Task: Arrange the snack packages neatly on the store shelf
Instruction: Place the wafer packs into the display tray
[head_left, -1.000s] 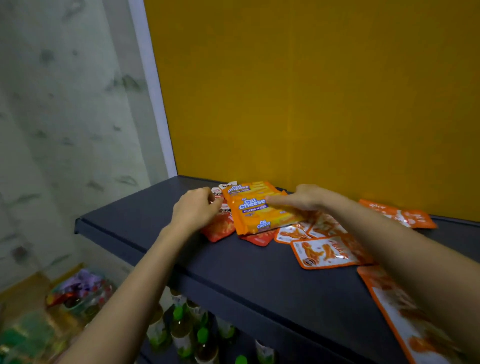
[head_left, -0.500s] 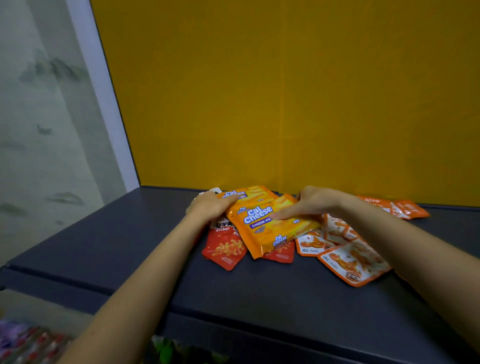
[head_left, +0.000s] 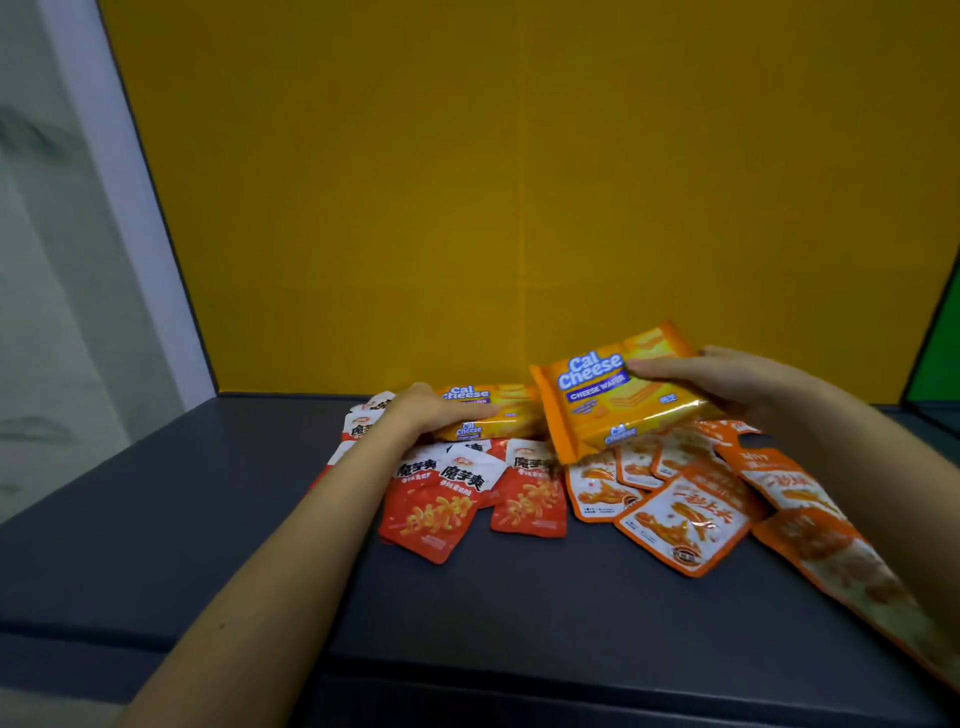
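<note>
Sorting wafers: right hand (head_left: 727, 384) grips a lifted wafer pack (head_left: 618, 395), left hand (head_left: 436, 410) clasps another (head_left: 493, 415); next, stack them squarely.

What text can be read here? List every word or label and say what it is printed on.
"Cal Cheese" and "CHEESE WAFER": yellow wafer pack lifted in the right hand.
"Cal Cheese": second wafer pack under the left hand.
"魔芋爽": red sachets.
Orange sachets: lettering too blurred to read.
All smaller print: unreadable.

wafer packs (head_left: 613, 395) behind | konjac sachets (head_left: 467, 488) left | fish sachets (head_left: 680, 514) right
</note>
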